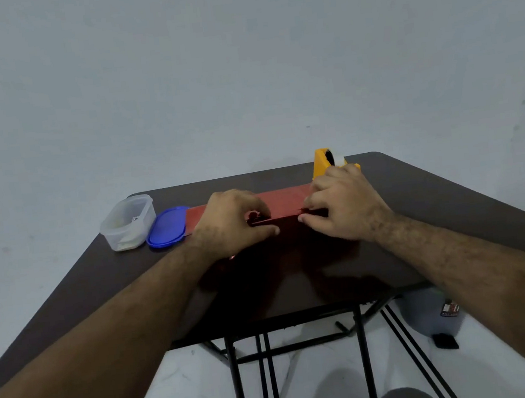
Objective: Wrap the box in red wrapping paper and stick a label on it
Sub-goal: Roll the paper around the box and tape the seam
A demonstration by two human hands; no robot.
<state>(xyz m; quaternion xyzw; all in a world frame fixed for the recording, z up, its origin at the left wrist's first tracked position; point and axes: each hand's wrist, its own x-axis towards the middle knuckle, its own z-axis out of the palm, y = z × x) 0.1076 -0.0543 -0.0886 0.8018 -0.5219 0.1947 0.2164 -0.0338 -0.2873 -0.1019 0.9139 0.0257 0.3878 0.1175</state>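
Head view, items listed left to right on one dark table (pixel 434 199). One clear plastic tub (pixel 126 223), lid off, small contents too blurred to name. One blue oval lid (pixel 168 228) lying flat just beside the tub, its right edge meeting the red wrapping paper (pixel 282 199). One box (pixel 287 238), covered in that paper, at table centre. One left hand (pixel 233 223) resting on the box's top near edge, fingers curled onto the paper; whether it pinches anything small, I cannot tell. One right hand (pixel 342 204) beside it, fingers bent, fingertips pressing the paper down. One yellow tape dispenser (pixel 328 160) behind the right hand. One grey bin (pixel 429 314) on the floor, right.
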